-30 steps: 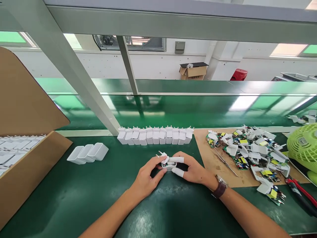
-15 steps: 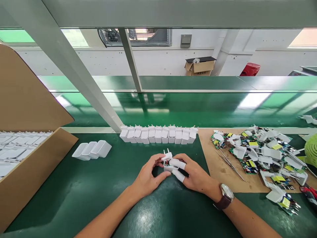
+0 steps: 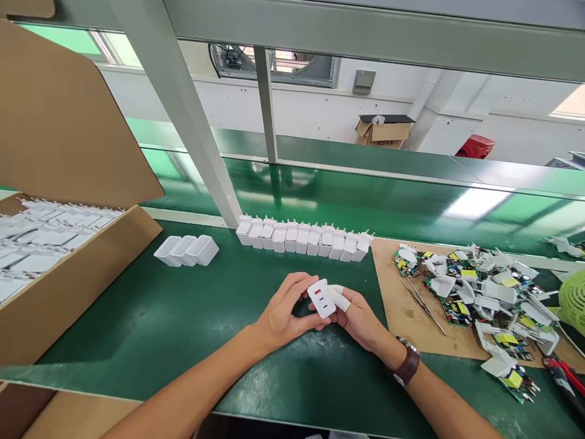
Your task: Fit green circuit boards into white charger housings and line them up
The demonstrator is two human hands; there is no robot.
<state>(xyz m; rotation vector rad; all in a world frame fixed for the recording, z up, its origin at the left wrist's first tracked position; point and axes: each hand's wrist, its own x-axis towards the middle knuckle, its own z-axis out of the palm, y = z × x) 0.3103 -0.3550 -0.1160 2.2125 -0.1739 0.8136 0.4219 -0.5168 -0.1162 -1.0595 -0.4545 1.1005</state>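
Between both hands a white charger [image 3: 322,299] is held over the green bench, its port face with one red and two dark slots turned up toward me. My left hand [image 3: 290,310] pinches it from the left, fingers above and thumb below. White covers sit on fingers of my right hand [image 3: 356,314], which grips the charger's right side; part of that grip is hidden. Beyond the hands stands a row of white charger housings [image 3: 301,239] with pins at the top. Three empty white shells [image 3: 186,250] lean together at the left.
An open carton [image 3: 91,256] full of white chargers stands at left. On a brown board [image 3: 393,292] at right lie tweezers [image 3: 423,305] and a heap of circuit boards with white parts [image 3: 479,286]. Red-handled pliers [image 3: 564,381] and a green round object [image 3: 573,299] are at far right.
The charger has been turned: its pins and open inside showed before, now its port face does. My right fingers have closed in around it. The camera view has tilted and shifted.
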